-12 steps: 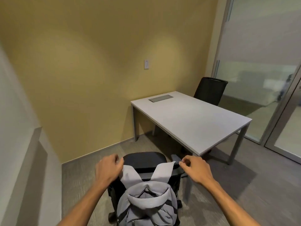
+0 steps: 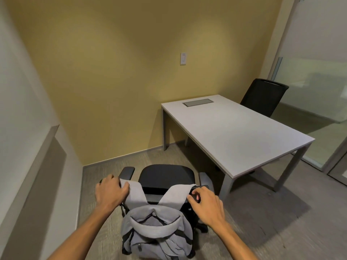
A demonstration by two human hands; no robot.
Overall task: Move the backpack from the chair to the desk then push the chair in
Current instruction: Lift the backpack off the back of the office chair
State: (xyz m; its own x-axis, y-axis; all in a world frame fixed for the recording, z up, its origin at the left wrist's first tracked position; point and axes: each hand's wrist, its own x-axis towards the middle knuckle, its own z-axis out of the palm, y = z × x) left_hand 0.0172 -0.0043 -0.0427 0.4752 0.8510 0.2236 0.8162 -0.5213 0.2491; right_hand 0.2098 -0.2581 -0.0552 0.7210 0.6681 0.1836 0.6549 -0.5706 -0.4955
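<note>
A head-worn camera looked down into a small office with a mustard-yellow wall [image 2: 112,72] and grey carpet [image 2: 262,212]. In the lower middle of the view, a grey backpack [image 2: 157,233] hung against the back of a black office chair [image 2: 167,177], its 2 shoulder straps looped up over the top edge of the backrest in a V shape. The person's left hand [image 2: 109,192] was closed around the left strap [image 2: 134,192] where it crossed the chair's top corner, fingers curled over the fabric. The right hand [image 2: 204,201] rested at the top of the right strap [image 2: 176,194], with the thumb and fingers bent and pinching toward the strap's end; whether they had fully gripped it was hard to tell from this angle. Both bare forearms reached in from the bottom corners. The chair's seat faced away from the camera, and its 2 armrests showed at either side of the seat. A white rectangular desk [image 2: 234,132] stood ahead and to the right, well apart from the chair, with a grey cable hatch [image 2: 198,102] set into its far end. A second black chair [image 2: 264,96] sat beyond the desk, near a frosted glass partition [image 2: 319,81]. A white wall switch [image 2: 183,58] was mounted on the yellow wall above the desk.
</note>
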